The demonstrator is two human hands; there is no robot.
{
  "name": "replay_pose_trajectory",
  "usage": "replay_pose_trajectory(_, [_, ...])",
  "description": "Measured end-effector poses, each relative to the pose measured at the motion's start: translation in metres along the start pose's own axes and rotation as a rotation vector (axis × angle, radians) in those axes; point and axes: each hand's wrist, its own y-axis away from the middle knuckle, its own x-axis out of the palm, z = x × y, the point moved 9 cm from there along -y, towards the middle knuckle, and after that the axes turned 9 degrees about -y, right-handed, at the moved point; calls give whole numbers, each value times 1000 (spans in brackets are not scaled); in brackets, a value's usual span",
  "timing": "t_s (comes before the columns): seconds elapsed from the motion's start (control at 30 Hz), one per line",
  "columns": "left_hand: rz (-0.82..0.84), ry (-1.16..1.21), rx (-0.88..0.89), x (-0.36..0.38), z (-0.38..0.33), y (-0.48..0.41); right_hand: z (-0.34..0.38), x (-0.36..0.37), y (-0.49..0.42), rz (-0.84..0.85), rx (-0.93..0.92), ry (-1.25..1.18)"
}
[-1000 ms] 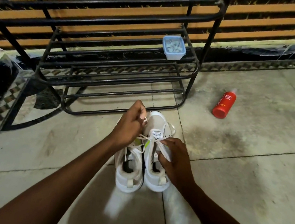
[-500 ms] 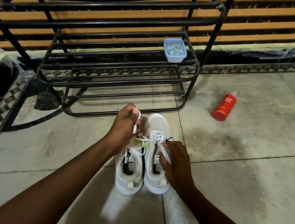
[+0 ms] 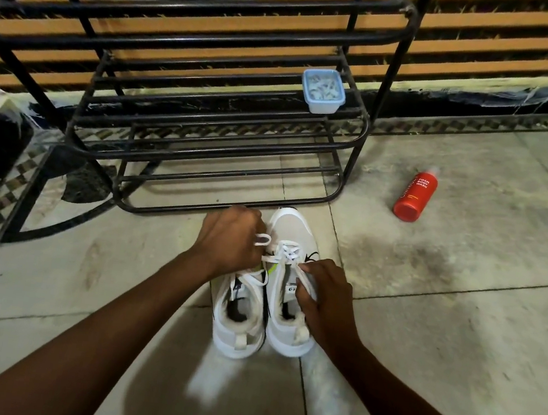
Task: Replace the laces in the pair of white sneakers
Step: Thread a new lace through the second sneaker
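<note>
Two white sneakers stand side by side on the floor, toes pointing away from me. The right sneaker carries a white lace through its front eyelets. My left hand covers the front of the left sneaker and grips a loop of that lace. My right hand rests on the right sneaker's side and pinches the lace's other end near the tongue. Loose white lace also drapes across the left sneaker's opening.
A black metal shoe rack stands just beyond the sneakers, with a small blue-rimmed plastic container on its middle shelf. A red foam body wash bottle lies on the tiled floor to the right. A dark stain marks the floor between them.
My left hand has dropped lower and closer to the shoes with the lace loop. My right hand has stayed on the right sneaker's side.
</note>
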Motion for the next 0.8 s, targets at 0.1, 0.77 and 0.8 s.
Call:
replay_pose_trajectory(0.1, [45, -6, 30, 15, -3, 1, 2, -1, 0, 2, 15, 10])
replay_pose_trajectory(0.77, [-63, 622, -103, -29, 4, 10, 21, -18, -14, -69, 40, -62])
replay_pose_trajectory(0.8, [-76, 678, -83, -37, 1, 11, 27, -22, -19, -88, 32, -101])
